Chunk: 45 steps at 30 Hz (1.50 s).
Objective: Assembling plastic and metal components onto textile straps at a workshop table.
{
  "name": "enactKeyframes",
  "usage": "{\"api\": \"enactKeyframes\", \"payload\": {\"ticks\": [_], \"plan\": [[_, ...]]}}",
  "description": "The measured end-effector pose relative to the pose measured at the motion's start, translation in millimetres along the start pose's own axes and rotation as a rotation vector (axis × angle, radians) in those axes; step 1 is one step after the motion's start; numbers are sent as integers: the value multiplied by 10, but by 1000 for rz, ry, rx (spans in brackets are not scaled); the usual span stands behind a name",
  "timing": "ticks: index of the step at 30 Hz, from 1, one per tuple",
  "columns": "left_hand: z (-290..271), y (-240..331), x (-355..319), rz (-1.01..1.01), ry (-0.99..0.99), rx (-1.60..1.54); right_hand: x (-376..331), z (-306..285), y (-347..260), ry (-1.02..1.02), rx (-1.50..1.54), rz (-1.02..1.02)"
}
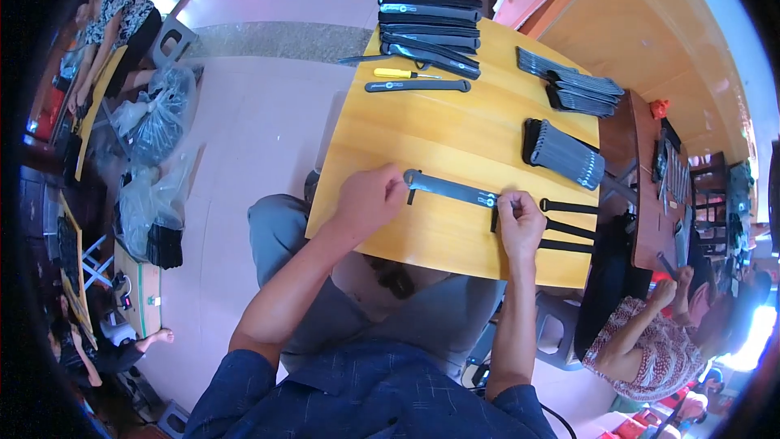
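A flat dark grey strip (449,188) with rounded ends lies across the table in front of me, a pale mark near its right end. A short piece of black strap (411,197) shows under its left end. My left hand (371,199) is closed beside that end, its fingertips pinched together; what is between them is hidden. My right hand (520,222) pinches the strip's right end, where a bit of black strap shows below. Just right of this hand lie several black straps (569,226), side by side, the farthest with a loop at its end.
Bundled dark strips (431,28) are piled at the table's far edge, near a yellow-handled screwdriver (394,73) and a single strip (418,86). Two stacks of strips, one far (581,85) and one nearer (565,153), lie on the right. A person (650,341) works at the right.
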<state>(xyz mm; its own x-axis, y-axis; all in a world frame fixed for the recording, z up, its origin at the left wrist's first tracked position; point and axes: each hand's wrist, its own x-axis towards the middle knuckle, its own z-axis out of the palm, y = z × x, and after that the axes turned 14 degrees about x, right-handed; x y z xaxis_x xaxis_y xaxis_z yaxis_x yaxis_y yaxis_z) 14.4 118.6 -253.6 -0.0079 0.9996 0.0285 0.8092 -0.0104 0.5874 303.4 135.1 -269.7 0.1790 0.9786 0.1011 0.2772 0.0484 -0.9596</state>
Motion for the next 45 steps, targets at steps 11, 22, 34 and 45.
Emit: {"api": "enactKeyframes", "payload": {"ticks": [11,22,34,45], "plan": [[48,-57,-148,169,192,-61,21,-126,-112,102,-307,-247],[74,-2,-302,257,271,114,-236,101,-315,-71,-429,-527],[243,43,-392,398,56,437,-532,430,-331,-484,-665,-482],[190,39,-411,396,11,483,-322,-154,-143,-491,-728,-349]]}}
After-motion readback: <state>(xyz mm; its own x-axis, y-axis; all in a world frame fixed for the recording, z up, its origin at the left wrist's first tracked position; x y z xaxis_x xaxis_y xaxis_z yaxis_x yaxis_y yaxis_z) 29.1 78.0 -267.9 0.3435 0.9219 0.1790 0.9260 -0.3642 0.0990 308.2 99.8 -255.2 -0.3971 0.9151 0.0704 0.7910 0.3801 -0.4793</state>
